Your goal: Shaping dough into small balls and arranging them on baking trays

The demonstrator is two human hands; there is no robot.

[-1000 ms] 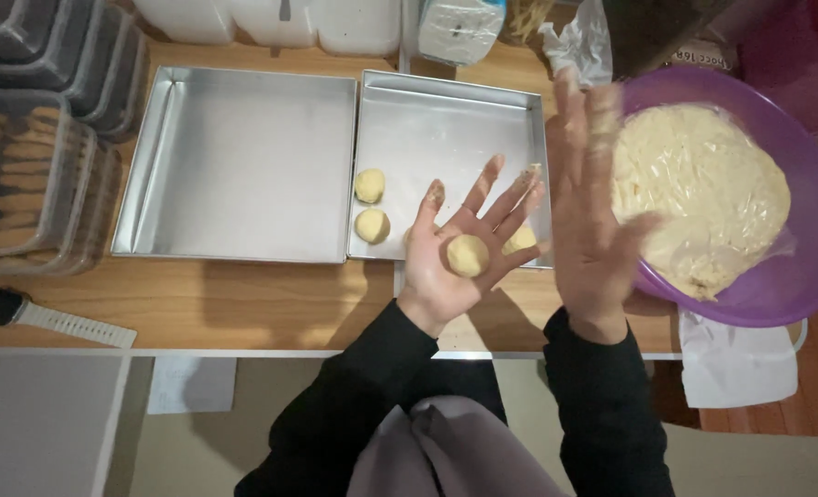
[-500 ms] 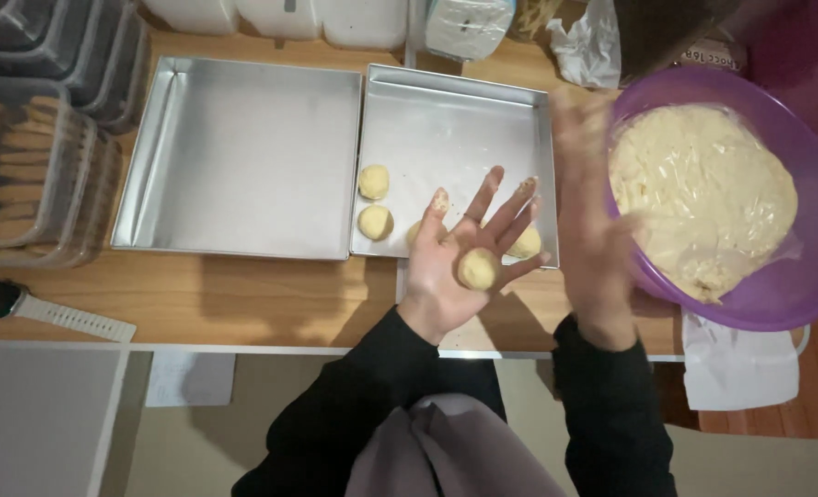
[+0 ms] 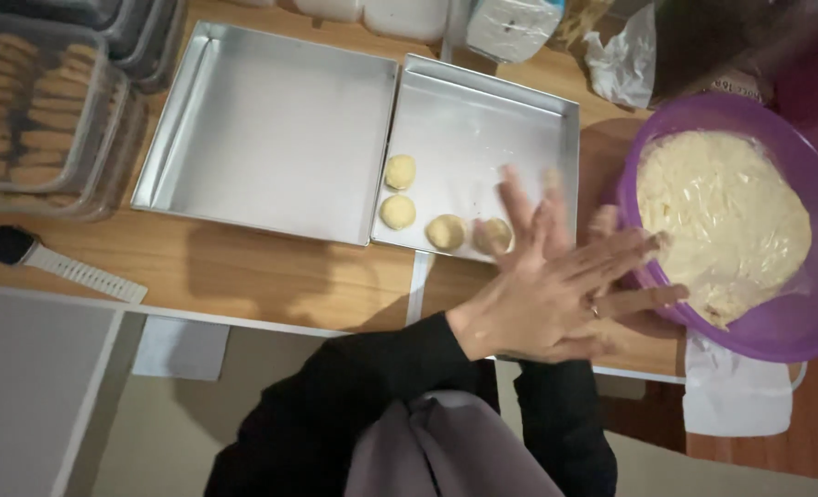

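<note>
- Left hand lies flat over right hand, palms pressed together; any dough between them is hidden.
- Dough balls rest in the right-hand tray, at 10 o'clock from the hands.
- Purple bowl of dough sits at 3 o'clock.

Wooden table under dim warm light; pale, perhaps tiled, floor below.

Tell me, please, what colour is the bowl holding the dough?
The bowl is purple, seen in the head view.
</note>
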